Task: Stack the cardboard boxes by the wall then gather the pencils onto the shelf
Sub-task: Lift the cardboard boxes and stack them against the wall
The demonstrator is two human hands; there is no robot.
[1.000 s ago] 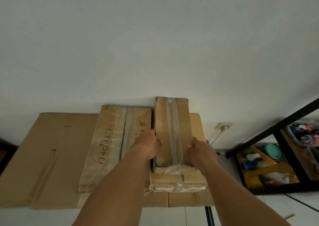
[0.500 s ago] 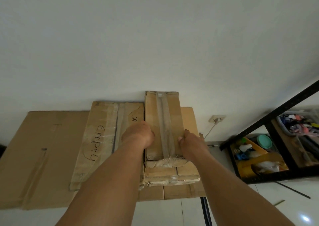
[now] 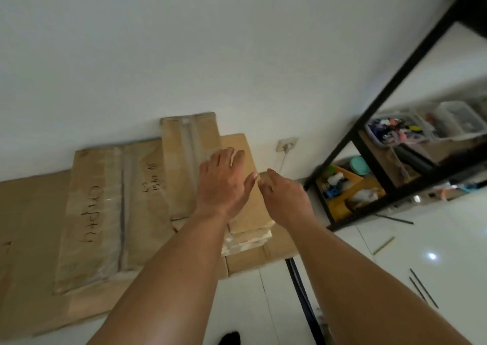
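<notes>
On your far left a big flattened box (image 3: 29, 239) leans on the wall (image 3: 184, 41). Against it rests the taped box marked with handwriting (image 3: 110, 213), and beside that the narrow taped box (image 3: 184, 165) stands on a short pile of cardboard (image 3: 247, 236). That narrow one is your main risk: it looks tall for its footing, so a nudge from your wrist could tip it forward or slide the pile out from under it.

Your left hand (image 3: 224, 184) is open, fingers spread, in front of the narrow box; whether the palm touches cardboard cannot be told. Your right hand (image 3: 284, 199) is loosely curled and empty, close beside the left.

Further right, a plug and cord (image 3: 286, 147) sit just past the stack; a falling box could snag it. The black shelf (image 3: 369, 123) holds full bins, so there is little bare room.

The pencils (image 3: 421, 289) lie scattered on the glossy floor at your right, near your path. Step on one and it may roll or snap.
</notes>
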